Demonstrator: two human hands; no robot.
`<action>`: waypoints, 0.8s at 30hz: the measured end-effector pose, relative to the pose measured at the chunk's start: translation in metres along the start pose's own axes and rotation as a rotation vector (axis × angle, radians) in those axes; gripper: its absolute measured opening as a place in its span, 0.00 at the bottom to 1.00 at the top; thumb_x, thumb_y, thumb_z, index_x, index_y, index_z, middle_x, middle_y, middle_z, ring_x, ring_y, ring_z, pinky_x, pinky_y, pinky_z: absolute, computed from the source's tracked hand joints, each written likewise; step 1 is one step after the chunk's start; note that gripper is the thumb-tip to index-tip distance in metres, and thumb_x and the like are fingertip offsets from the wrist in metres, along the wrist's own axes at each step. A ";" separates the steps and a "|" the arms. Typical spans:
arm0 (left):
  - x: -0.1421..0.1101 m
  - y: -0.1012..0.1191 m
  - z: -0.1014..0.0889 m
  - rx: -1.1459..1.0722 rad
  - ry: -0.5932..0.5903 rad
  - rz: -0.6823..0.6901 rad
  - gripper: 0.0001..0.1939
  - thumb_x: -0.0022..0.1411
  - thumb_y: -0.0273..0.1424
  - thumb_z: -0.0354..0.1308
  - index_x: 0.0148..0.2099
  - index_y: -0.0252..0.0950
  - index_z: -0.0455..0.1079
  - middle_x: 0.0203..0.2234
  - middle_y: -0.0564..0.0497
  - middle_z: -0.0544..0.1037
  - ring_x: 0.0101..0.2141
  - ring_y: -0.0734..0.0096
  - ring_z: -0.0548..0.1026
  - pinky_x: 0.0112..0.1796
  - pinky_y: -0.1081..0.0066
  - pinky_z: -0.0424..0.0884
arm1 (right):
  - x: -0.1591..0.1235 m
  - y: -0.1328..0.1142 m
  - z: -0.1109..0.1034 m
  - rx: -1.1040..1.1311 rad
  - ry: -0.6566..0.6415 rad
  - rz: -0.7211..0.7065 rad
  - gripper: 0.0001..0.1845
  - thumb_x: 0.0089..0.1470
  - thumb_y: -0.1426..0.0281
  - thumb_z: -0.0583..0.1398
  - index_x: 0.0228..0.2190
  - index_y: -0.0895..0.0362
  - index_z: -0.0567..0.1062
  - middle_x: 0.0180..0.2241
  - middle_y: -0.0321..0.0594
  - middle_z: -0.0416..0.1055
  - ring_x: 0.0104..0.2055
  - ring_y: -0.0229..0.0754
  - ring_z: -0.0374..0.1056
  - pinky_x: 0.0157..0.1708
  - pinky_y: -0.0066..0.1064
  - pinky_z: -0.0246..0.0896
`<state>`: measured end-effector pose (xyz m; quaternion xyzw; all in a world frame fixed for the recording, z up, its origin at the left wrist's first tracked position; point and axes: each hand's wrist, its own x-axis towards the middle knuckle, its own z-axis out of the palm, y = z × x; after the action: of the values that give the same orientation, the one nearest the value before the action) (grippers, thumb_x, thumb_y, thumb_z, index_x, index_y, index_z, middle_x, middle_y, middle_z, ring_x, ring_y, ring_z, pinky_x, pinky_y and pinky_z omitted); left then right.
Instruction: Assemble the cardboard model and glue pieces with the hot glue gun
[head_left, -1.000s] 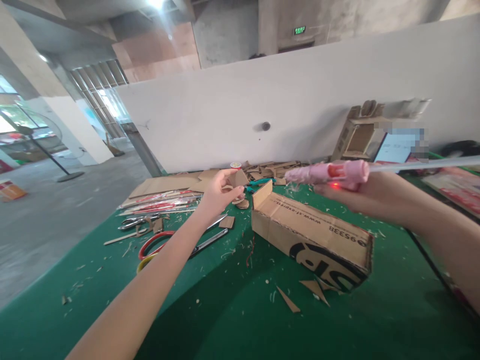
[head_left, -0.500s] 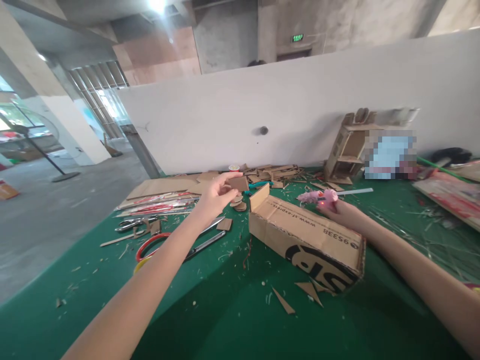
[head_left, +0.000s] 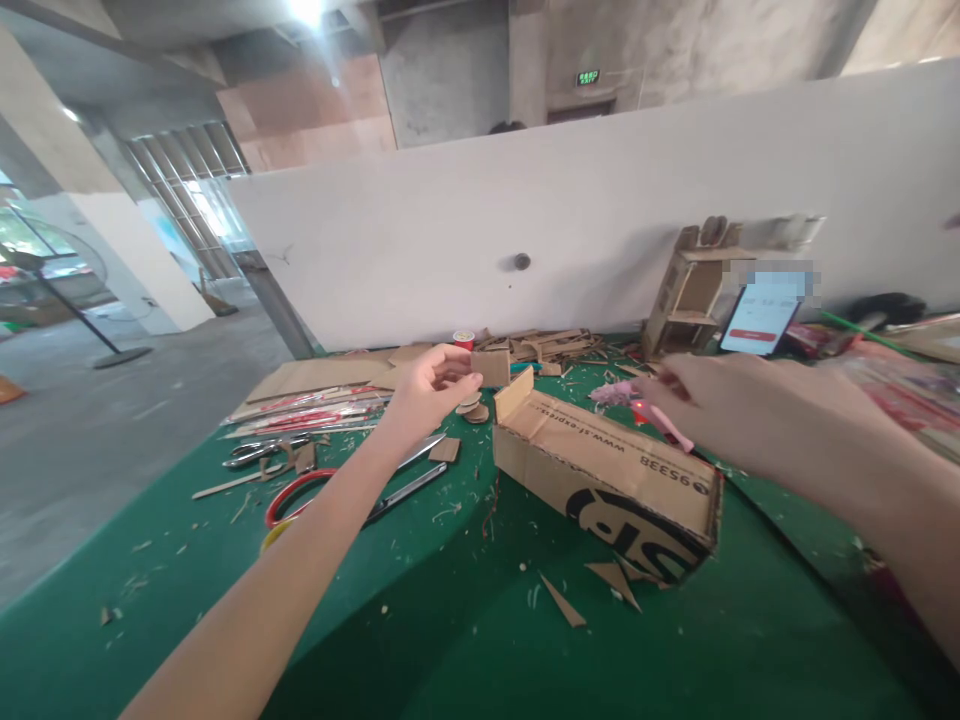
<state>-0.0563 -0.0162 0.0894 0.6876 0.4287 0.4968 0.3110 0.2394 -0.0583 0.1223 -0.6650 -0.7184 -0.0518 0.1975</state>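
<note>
My left hand (head_left: 435,390) pinches a small cardboard piece (head_left: 493,369) between thumb and fingers, left of the box's raised flap. My right hand (head_left: 686,388) is curled over the rear of a pink hot glue gun (head_left: 616,393), behind the long cardboard box. The gun's nozzle points left and its handle slants down toward the box; the fingers partly hide its rear and the glue stick. The cardboard box (head_left: 600,460), printed with black lettering, lies on the green table (head_left: 420,640), untouched by either hand.
Scissors (head_left: 289,495) and a box cutter (head_left: 405,490) lie under my left forearm. Cardboard scraps (head_left: 544,345) pile along the white partition (head_left: 405,240). A small cardboard shelf (head_left: 686,290) and a phone (head_left: 761,310) stand at back right. Cardboard discs (head_left: 474,410) lie near my left hand.
My right hand has risen from beside the glue gun's handle to over its rear, and the handle now shows. The left hand still holds the cardboard piece, which is turned slightly flatter toward me.
</note>
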 end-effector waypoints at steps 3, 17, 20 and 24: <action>-0.004 0.006 0.000 -0.004 -0.104 0.026 0.13 0.56 0.36 0.62 0.42 0.37 0.69 0.35 0.50 0.77 0.31 0.74 0.72 0.31 0.73 0.67 | -0.002 -0.044 -0.003 0.245 -0.070 -0.155 0.26 0.52 0.46 0.54 0.44 0.50 0.72 0.33 0.45 0.75 0.31 0.48 0.69 0.27 0.34 0.56; -0.003 -0.005 0.000 0.100 -0.144 0.123 0.15 0.61 0.33 0.54 0.50 0.36 0.66 0.42 0.45 0.72 0.39 0.69 0.70 0.35 0.72 0.69 | 0.011 -0.070 0.027 0.312 -0.079 -0.350 0.07 0.53 0.67 0.55 0.28 0.53 0.71 0.22 0.33 0.68 0.22 0.35 0.58 0.22 0.29 0.42; -0.003 -0.013 0.000 0.158 -0.310 0.082 0.19 0.60 0.31 0.55 0.54 0.37 0.63 0.36 0.48 0.74 0.37 0.68 0.73 0.38 0.68 0.69 | 0.007 -0.069 0.028 0.316 -0.092 -0.357 0.07 0.52 0.67 0.55 0.25 0.53 0.70 0.20 0.31 0.67 0.20 0.34 0.57 0.22 0.29 0.41; -0.004 -0.014 0.002 0.220 -0.429 0.097 0.20 0.58 0.29 0.55 0.53 0.37 0.65 0.34 0.49 0.75 0.36 0.67 0.74 0.38 0.67 0.70 | -0.001 -0.077 0.038 0.395 -0.055 -0.344 0.07 0.53 0.69 0.54 0.26 0.54 0.70 0.21 0.33 0.67 0.21 0.34 0.59 0.23 0.28 0.46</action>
<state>-0.0594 -0.0138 0.0750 0.8268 0.3710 0.3042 0.2938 0.1562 -0.0549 0.1021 -0.4828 -0.8221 0.0749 0.2922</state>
